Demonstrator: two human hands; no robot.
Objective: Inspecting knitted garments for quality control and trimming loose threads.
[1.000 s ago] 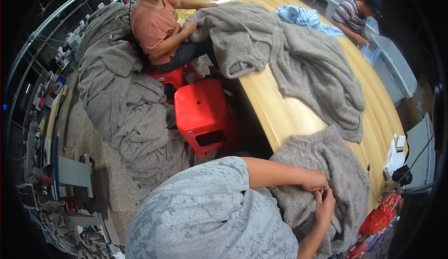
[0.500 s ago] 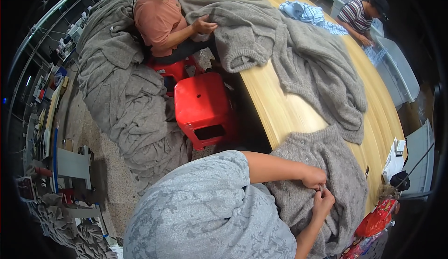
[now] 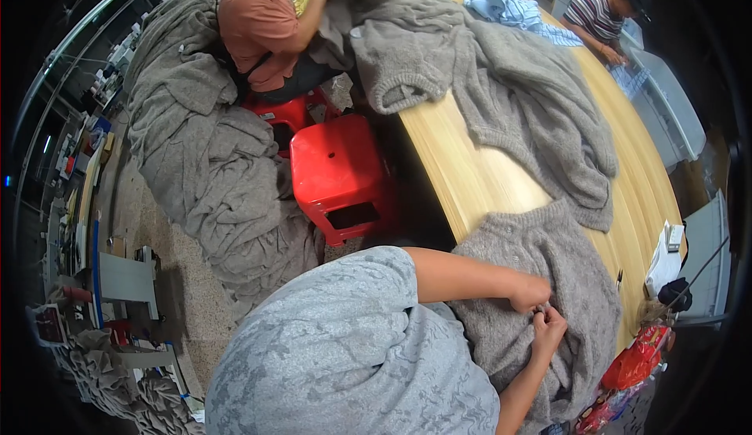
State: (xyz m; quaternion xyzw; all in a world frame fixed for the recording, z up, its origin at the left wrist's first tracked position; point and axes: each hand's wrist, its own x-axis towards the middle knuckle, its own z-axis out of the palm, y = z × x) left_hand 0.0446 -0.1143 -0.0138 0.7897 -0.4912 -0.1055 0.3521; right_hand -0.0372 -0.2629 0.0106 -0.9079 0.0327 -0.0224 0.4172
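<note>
A grey-brown knitted sweater (image 3: 586,290) lies bunched on the near end of the wooden table (image 3: 501,184), its ribbed edge toward the far side. My left hand (image 3: 530,293) is closed, its fingertips pinching a small bit of the knit near the middle. Right beside it, my right hand (image 3: 550,326) is also closed on the same spot, thumb and fingers pressed together. The fingertips of both hands almost meet. Whether a small tool or thread sits between them is too small to make out.
More grey sweaters (image 3: 540,98) lie along the table. A red stool (image 3: 337,161) stands left of it, beside a long heap of grey knits (image 3: 211,161). A co-worker in an orange shirt (image 3: 258,27) sits beyond; another person (image 3: 599,19) handles blue-white cloth across the table.
My hands stay together on the sweater, with only slight finger movement. The co-worker in orange has moved a hand away toward the far side, lifting a grey garment.
</note>
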